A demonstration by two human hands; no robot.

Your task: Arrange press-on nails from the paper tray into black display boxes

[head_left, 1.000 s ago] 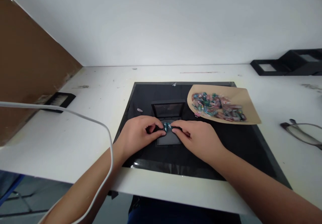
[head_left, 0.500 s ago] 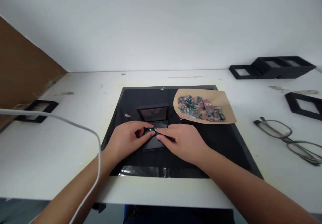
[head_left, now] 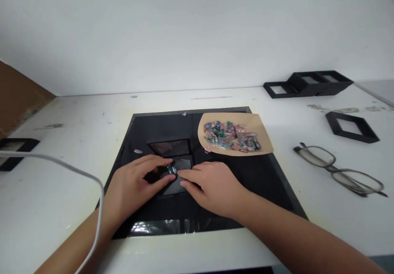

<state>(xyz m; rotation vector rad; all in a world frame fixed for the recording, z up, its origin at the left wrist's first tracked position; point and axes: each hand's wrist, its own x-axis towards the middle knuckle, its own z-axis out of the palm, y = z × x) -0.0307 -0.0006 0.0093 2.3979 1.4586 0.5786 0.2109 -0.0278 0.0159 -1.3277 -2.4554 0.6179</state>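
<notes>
- left hand (head_left: pixel 132 183) and right hand (head_left: pixel 209 183) pinch small teal stones (head_left: pixel 171 169) together over the open black box (head_left: pixel 175 171)
- box rests on black mat (head_left: pixel 264 179) on the table (head_left: pixel 61 192)

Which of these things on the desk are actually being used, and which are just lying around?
In use: left hand, right hand, small green pieces, open black box, black mat, paper of pieces.
Lying about: glasses, black frames, white cable.
</notes>
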